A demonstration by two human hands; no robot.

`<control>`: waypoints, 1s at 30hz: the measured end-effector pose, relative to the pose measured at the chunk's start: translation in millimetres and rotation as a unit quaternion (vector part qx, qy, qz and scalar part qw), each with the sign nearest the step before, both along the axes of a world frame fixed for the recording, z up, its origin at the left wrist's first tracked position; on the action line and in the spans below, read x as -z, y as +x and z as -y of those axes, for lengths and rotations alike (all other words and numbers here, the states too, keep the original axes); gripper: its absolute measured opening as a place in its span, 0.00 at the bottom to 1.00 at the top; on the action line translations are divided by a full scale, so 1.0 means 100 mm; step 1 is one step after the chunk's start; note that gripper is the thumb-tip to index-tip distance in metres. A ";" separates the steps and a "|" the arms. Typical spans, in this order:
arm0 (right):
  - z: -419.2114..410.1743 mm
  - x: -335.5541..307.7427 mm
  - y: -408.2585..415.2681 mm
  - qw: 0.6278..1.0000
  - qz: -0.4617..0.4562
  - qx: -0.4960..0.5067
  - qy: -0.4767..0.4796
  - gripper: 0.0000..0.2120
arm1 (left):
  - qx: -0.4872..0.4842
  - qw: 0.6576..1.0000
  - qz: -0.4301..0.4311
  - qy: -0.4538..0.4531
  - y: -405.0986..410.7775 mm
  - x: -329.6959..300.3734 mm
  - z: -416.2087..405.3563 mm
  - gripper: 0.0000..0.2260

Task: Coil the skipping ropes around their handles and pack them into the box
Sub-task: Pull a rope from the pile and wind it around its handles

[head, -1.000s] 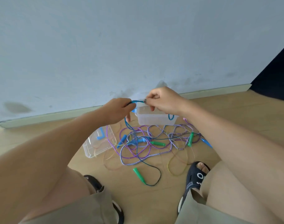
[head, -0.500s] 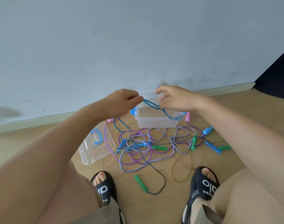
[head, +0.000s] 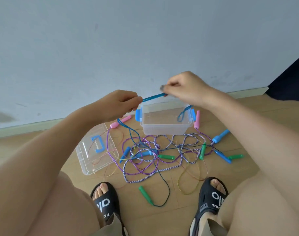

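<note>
My left hand (head: 119,103) and my right hand (head: 184,88) hold a blue skipping rope (head: 153,97) taut between them, above the clear box (head: 164,127) with blue latches. A loop of that blue rope (head: 182,114) hangs from my right hand over the box. Another strand drops from my left hand to the floor. On the wooden floor lies a tangle of ropes (head: 162,150): purple, blue-white braided, dark and thin gold ones. Green handles (head: 146,195), blue handles (head: 220,136) and pink handles (head: 120,121) lie among them.
The box's clear lid (head: 87,160) with a blue handle lies on the floor to the left. A grey wall with a skirting board (head: 26,127) stands just behind the box. My feet in black slides (head: 104,200) rest near the tangle.
My hands have closed on the blue rope and pulled it straight between them. Half a second ago my right hand was open with loose loops.
</note>
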State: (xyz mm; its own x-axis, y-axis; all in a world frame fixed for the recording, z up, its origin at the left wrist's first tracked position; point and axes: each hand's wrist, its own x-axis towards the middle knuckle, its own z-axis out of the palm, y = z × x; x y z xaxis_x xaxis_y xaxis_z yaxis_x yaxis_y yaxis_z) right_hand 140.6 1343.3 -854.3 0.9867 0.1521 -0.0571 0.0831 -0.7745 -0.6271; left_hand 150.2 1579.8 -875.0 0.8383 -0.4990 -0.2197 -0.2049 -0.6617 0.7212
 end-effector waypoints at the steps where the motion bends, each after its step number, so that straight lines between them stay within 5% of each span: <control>1: 0.14 0.00 0.05 0.999 0.010 0.036 -0.016 0.15 | -0.010 1.000 0.002 0.006 0.01 -0.01 -0.04 0.17; 6: 0.38 0.12 0.09 0.986 -0.053 0.104 -0.123 0.17 | -0.014 0.999 0.035 -0.002 -0.06 -0.06 0.00 0.15; 12: -0.43 -0.01 -0.15 0.974 -0.095 -0.014 0.204 0.20 | 0.036 0.997 0.053 -0.049 -0.20 -0.13 0.32 0.13; 20: -0.14 -0.04 -0.03 0.989 0.138 0.020 -0.049 0.12 | -0.016 0.999 0.043 -0.019 -0.13 -0.20 0.12 0.20; 25: 0.41 0.02 0.06 0.960 0.043 0.150 -0.231 0.15 | -0.052 0.998 0.034 -0.022 -0.12 -0.21 -0.06 0.20; 27: 0.24 0.06 -0.01 0.982 -0.002 0.127 -0.142 0.16 | -0.046 0.997 0.048 -0.027 -0.15 -0.22 0.00 0.19; 30: -0.28 -0.04 -0.18 0.971 -0.077 0.061 0.217 0.16 | -0.022 0.997 0.068 -0.039 -0.24 -0.29 0.16 0.18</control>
State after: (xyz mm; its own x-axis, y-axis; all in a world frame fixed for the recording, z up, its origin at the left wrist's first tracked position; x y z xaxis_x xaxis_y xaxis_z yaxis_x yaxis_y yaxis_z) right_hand 122.9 1370.8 -850.4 0.9835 0.0781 -0.1630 -0.1137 -0.4331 -0.8941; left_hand 126.3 1563.5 -846.5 0.8790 -0.4724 -0.0644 -0.2763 -0.6148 0.7387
